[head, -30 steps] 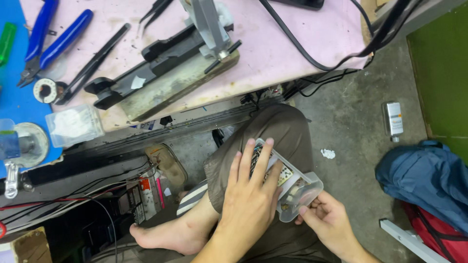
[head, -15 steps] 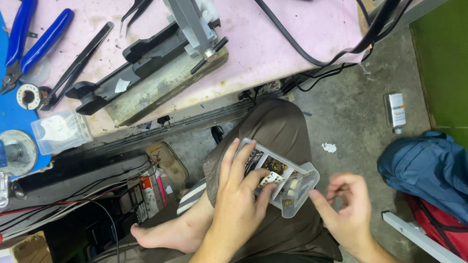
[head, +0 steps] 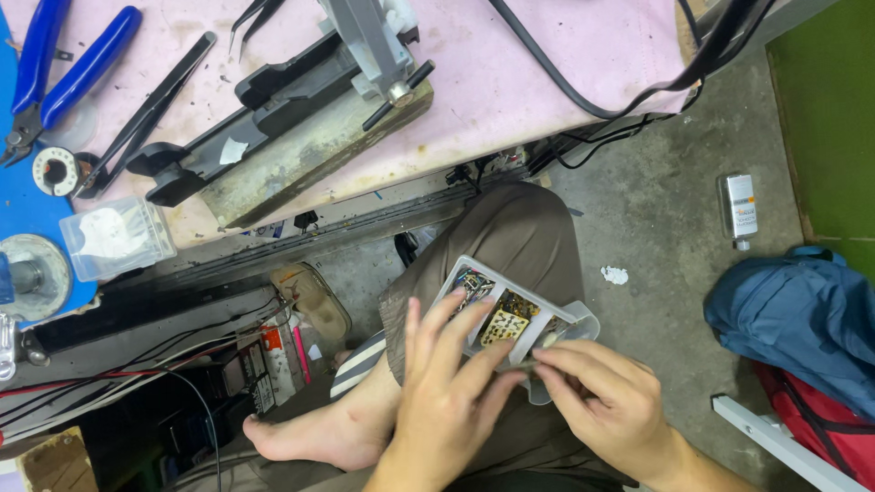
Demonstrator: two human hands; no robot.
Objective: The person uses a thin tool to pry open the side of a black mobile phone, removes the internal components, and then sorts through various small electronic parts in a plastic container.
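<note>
Both hands on the clear parts box on my lap: left hand gripping its near side, right hand fingers pinched together at its front corner.

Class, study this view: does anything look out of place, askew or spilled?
Yes. The compartment box sits tilted on the person's knee, not on the bench, steadied by the left hand and right hand. A small bottle lies on the floor.
</note>
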